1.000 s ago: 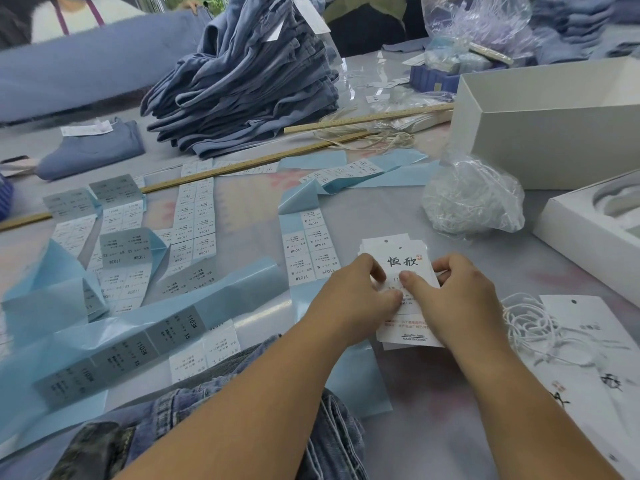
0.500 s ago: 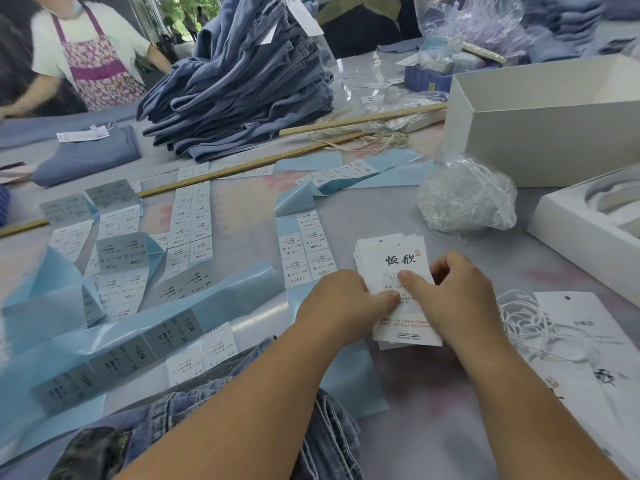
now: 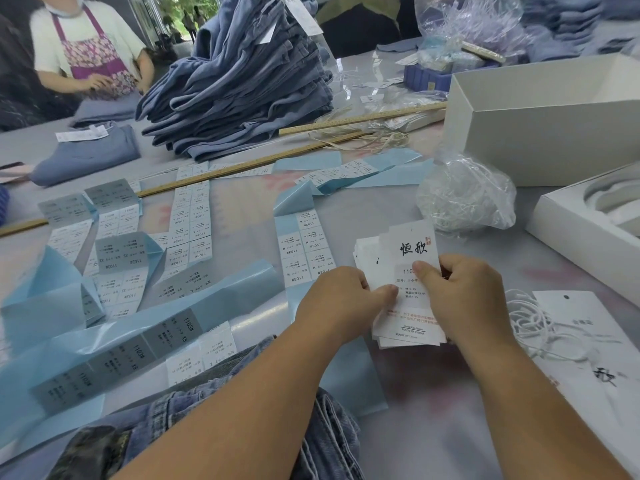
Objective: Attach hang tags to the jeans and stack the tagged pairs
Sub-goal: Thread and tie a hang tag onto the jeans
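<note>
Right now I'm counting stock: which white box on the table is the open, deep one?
The large white box at the far right, open-topped with tall walls. The nearer white box is shallow, with a moulded insert.

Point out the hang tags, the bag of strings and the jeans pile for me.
hang tags point(image 3: 412, 252): head view, on the top tag's printed face, above the thumbs.
bag of strings point(image 3: 465, 195): head view, middle of the clear bag.
jeans pile point(image 3: 239, 88): head view, on the folded side of the stack.
</note>
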{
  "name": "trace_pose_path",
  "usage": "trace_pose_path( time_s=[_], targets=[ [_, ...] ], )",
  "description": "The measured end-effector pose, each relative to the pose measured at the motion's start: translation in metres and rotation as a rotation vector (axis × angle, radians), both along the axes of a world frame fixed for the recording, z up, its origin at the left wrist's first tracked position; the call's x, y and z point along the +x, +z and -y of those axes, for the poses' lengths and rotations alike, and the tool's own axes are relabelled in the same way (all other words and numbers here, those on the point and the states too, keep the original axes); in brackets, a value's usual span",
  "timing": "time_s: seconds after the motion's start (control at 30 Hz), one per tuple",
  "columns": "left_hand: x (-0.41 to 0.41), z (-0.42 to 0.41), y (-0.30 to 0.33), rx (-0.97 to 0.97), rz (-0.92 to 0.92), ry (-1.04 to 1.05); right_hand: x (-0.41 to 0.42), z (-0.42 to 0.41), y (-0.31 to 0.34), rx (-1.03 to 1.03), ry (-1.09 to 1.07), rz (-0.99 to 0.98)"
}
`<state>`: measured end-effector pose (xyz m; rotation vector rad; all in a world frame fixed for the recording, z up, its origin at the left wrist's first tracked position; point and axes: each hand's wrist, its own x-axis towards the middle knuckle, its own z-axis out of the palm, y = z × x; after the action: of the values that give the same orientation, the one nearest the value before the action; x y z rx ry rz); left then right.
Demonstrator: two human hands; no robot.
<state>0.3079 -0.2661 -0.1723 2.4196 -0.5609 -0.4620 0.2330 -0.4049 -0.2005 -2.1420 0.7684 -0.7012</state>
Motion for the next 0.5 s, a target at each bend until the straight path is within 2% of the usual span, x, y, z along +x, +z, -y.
trace_pose_path(
  time_s=[0.17,0.3,0.5],
  targets=[
    [0.0012,-0.0008,-0.0011,-0.021,-0.032,0.002,-0.0001,0.0011,-0.0012,0.051,-0.005,0.014],
    [0.0037,-0.0004,-0.0031,-0.063,-0.098,0.024,-0.0015,0.0007,0.0012,0.079,-0.079,0.093],
    [0.0059,0.0000,-0.0054,-0.090,-0.176,0.054,-0.0027,-0.0030,0.0068,0.058,-0.071,0.194]
  ],
)
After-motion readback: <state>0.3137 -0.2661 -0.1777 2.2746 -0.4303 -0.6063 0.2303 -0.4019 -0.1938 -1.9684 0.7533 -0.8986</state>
